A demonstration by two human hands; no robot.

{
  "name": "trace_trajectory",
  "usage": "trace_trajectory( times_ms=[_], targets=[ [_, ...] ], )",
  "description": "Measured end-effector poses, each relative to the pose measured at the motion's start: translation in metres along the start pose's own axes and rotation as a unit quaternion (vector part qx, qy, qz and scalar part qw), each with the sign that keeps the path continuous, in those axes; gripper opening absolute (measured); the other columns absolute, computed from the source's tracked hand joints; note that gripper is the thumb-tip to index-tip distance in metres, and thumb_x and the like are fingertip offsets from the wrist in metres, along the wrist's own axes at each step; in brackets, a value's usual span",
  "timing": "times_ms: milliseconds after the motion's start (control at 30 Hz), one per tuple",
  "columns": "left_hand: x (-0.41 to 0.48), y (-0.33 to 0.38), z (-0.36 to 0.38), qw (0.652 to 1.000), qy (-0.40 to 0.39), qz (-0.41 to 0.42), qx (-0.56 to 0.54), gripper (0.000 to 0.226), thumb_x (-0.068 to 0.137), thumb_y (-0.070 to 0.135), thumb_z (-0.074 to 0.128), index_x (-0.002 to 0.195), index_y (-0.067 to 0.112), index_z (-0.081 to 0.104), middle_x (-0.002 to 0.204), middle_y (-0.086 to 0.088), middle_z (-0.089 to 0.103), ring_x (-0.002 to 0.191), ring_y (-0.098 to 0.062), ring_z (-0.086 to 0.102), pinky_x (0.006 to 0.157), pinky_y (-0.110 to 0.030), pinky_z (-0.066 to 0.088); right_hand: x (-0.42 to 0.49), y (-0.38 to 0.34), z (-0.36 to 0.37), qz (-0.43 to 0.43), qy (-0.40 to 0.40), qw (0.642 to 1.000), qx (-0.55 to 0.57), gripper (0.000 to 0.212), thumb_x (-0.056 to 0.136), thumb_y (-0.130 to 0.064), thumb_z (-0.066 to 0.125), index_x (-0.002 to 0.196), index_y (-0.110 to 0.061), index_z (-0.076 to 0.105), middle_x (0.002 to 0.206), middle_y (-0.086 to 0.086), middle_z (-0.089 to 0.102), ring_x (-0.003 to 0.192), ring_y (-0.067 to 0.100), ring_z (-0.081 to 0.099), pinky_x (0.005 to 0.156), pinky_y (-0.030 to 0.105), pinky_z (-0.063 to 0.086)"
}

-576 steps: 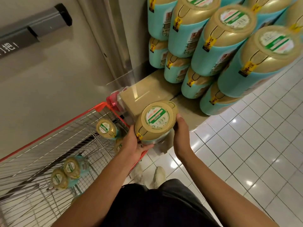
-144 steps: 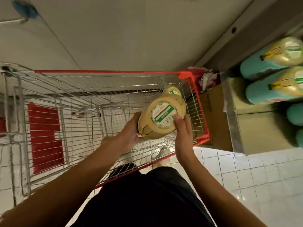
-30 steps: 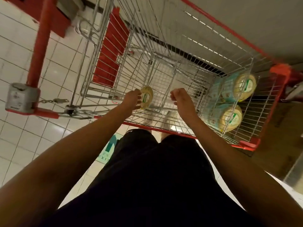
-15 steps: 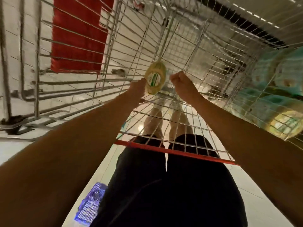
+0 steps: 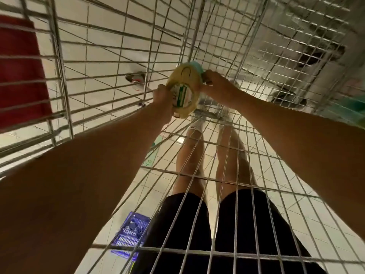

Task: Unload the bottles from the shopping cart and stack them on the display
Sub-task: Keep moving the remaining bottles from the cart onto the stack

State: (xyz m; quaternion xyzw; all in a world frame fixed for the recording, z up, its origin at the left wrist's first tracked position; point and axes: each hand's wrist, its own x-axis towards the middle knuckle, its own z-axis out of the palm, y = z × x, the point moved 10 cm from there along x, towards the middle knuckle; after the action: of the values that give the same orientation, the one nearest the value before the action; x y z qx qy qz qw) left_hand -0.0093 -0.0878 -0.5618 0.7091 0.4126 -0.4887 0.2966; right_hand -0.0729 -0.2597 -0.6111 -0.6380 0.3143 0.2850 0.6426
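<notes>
I am bent deep into the wire shopping cart (image 5: pixel 122 56). A bottle (image 5: pixel 184 89) with a gold cap, a green and white label and a teal body lies low in the basket, its cap turned toward me. My left hand (image 5: pixel 163 103) grips the cap's left side. My right hand (image 5: pixel 217 89) curls round the bottle's right side near the teal body. More teal bottles (image 5: pixel 347 109) show as a blur at the right edge, behind the wire. The display is out of view.
Cart wires surround both arms on all sides. A red plastic flap (image 5: pixel 19 76) fills the left. Below the mesh are white floor tiles, a cart wheel (image 5: pixel 136 79), my legs and shoes, and a blue printed floor sticker (image 5: pixel 130 237).
I have leaned further into the cart. Both hands, which were closing in on the bottle, now hold it from either side, and it looks larger and nearer.
</notes>
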Motion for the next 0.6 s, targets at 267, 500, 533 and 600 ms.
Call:
trace_trajectory(
  times_ms=[267, 500, 533, 600],
  targets=[
    [0.049, -0.008, 0.009, 0.997, -0.023, 0.022, -0.069, 0.055, 0.109, 0.036, 0.026, 0.132, 0.001, 0.061, 0.129, -0.026, 0.066, 0.121, -0.036, 0.066, 0.111, -0.055, 0.049, 0.001, -0.002, 0.006, -0.082, -0.024, 0.996, -0.024, 0.045, 0.1, -0.05, 0.062, 0.131, -0.017, 0.063, 0.105, -0.025, 0.058, 0.102, -0.033, 0.052, 0.078, -0.001, 0.046],
    [0.074, -0.021, 0.018, 0.979, -0.163, 0.059, -0.111, 0.051, 0.105, 0.032, 0.025, 0.124, 0.006, 0.065, 0.111, -0.017, 0.066, 0.114, -0.038, 0.064, 0.1, -0.048, 0.053, 0.02, -0.005, 0.025, -0.103, -0.138, 0.984, -0.037, 0.089, 0.099, -0.051, 0.066, 0.166, -0.019, 0.016, 0.153, 0.008, 0.053, 0.139, 0.026, 0.055, 0.101, 0.03, 0.057],
    [0.077, -0.023, 0.019, 0.977, -0.173, 0.055, -0.113, 0.054, 0.106, 0.034, 0.024, 0.134, 0.004, 0.059, 0.121, -0.021, 0.062, 0.126, -0.044, 0.059, 0.109, -0.052, 0.048, 0.022, -0.003, 0.024, -0.102, -0.133, 0.985, -0.028, 0.09, 0.099, -0.049, 0.067, 0.166, -0.021, 0.015, 0.152, 0.006, 0.053, 0.136, 0.023, 0.056, 0.096, 0.022, 0.057],
    [0.079, -0.027, 0.021, 0.974, -0.184, 0.034, -0.126, 0.06, 0.106, 0.038, 0.026, 0.149, 0.004, 0.05, 0.14, -0.026, 0.056, 0.141, -0.046, 0.048, 0.118, -0.058, 0.037, 0.022, 0.0, 0.023, -0.101, -0.126, 0.987, 0.002, 0.087, 0.101, -0.043, 0.068, 0.167, -0.021, 0.015, 0.149, 0.005, 0.053, 0.127, 0.014, 0.06, 0.087, 0.015, 0.057]
  ],
)
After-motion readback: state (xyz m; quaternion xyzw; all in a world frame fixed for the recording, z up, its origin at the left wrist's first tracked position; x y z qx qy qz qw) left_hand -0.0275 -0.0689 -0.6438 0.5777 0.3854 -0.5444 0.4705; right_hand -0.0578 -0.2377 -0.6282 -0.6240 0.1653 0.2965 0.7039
